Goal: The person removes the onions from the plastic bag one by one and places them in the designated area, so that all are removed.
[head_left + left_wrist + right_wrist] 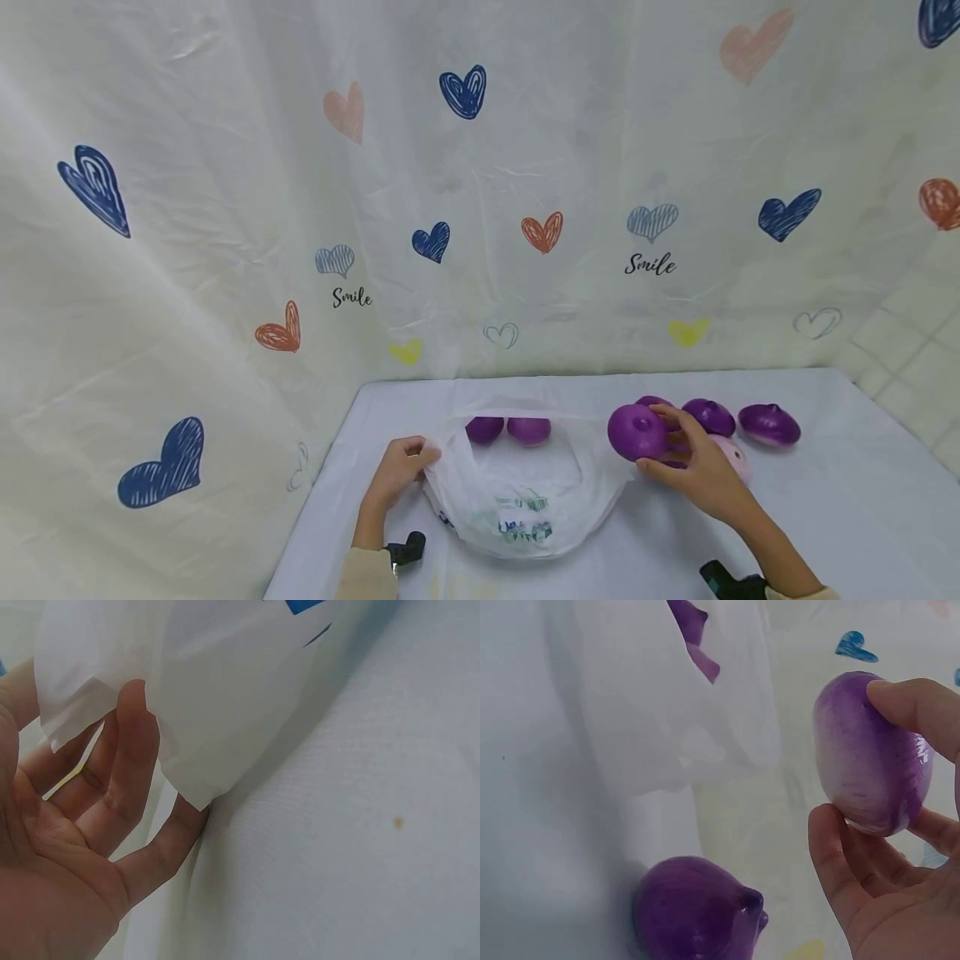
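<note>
A white plastic bag (pixel 465 508) with green and blue print lies on the table, its mouth gaping. Two purple onions (pixel 529 430) show through the opening. My left hand (pixel 402 468) pinches the bag's left edge between thumb and fingers; the left wrist view has the thin plastic (pixel 225 697) over the fingertips. Right of the bag, my right hand (pixel 705 475) grips a glossy purple onion (pixel 634 432). In the right wrist view this onion (pixel 855 757) is held up, paler on one side, and another onion (pixel 694 911) sits lower on the table.
More purple onions (pixel 768 425) lie at the back right of the table. A pale pink round thing (pixel 737 457) sits partly behind my right hand. A white curtain printed with hearts (pixel 543 233) hangs behind the table (pixel 840 500).
</note>
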Available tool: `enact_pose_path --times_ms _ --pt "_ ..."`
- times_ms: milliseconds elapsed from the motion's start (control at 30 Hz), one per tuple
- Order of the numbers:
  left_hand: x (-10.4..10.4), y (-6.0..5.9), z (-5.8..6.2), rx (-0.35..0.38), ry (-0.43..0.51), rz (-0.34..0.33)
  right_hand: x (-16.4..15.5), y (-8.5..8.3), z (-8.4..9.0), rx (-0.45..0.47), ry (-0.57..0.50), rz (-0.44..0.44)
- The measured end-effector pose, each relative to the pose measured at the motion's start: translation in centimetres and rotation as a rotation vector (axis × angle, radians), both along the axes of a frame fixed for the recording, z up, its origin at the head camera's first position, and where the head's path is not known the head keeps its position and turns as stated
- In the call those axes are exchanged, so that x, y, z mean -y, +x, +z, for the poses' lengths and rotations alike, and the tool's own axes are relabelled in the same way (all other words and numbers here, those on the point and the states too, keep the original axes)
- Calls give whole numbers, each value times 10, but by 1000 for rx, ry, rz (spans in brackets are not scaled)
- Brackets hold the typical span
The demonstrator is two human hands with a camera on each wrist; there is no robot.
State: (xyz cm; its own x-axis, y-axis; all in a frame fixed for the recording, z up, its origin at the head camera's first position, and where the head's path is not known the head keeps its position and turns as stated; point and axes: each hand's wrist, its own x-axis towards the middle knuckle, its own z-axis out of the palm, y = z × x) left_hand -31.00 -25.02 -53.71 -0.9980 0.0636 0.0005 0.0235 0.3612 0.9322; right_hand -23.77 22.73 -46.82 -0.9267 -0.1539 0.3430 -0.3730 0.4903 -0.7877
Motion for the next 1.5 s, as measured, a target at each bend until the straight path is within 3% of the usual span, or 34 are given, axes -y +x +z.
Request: enact_pose_path --times_ms 600,1033,1300,1500 --pt "-1 2 2 8 -8 13 -59 -12 2 102 44 -154" --pt "-1 2 3 5 -11 13 -101 -21 -16 194 98 -254" --pt "0 1 2 17 -17 19 -120 -21 -26 199 68 -293" --pt "0 1 2 12 -5 11 -130 -20 -27 261 73 -325"
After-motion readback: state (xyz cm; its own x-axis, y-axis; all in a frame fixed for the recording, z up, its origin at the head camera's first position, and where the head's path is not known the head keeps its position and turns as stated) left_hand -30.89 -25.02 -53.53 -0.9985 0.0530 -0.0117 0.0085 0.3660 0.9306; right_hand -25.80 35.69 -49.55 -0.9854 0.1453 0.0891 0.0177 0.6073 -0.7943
